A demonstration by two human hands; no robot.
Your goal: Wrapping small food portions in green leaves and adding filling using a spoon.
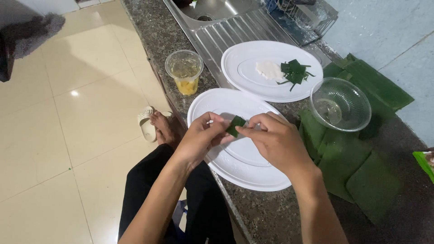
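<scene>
A speckled dark stone counter (266, 212) runs beside a pale tiled floor (68, 135), with a steel sink (217, 11) at its far end. Leftmost stands a clear plastic cup (184, 71) with yellow liquid. Over the near white plate (244, 162), the left hand (199, 138) and right hand (275, 140) both pinch a small folded green leaf piece (236, 125) between thumb and fingertips, apparently mid-fold; finishing likely calls for firm creasing. The far plate (271, 70) holds leaf scraps (294, 72) and something white. Rightward: a glass bowl (340, 104) and flat leaf sheets (361, 176).
</scene>
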